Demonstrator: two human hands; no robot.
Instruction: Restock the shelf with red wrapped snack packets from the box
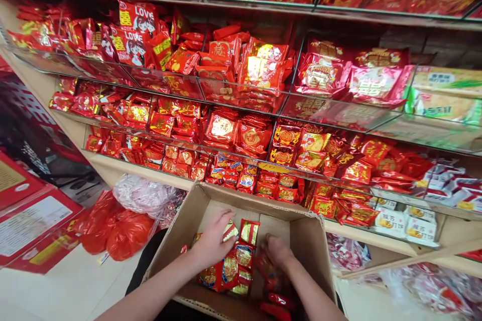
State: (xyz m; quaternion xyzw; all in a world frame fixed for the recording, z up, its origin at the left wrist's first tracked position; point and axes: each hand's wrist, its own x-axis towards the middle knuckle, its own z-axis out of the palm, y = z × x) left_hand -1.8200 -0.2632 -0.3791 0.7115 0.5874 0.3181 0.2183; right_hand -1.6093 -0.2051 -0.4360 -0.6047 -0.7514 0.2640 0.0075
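Note:
Both hands are inside an open cardboard box [307, 233] that stands low in front of the shelves. My left hand [213, 243] has its thumb and fingers closed around a gold-and-red snack packet [230, 230]. Beneath it lie several red packets with blue ovals [229, 268], and another gold-and-red packet [249, 232] lies just beyond. On the right side of the box my right hand [278, 251] has curled fingers, their tips partly hidden. Blurred red packets [268, 268] are right under that hand; whether it grips one is unclear.
Tiered shelves with clear front strips hold red snack packets [222, 128] and green-edged packets [444, 95]. White packets [419, 225] sit low on the right. Red plastic bags [124, 235] lie on the floor left of the box, near red cartons [33, 225]. More bagged goods [433, 288] are at lower right.

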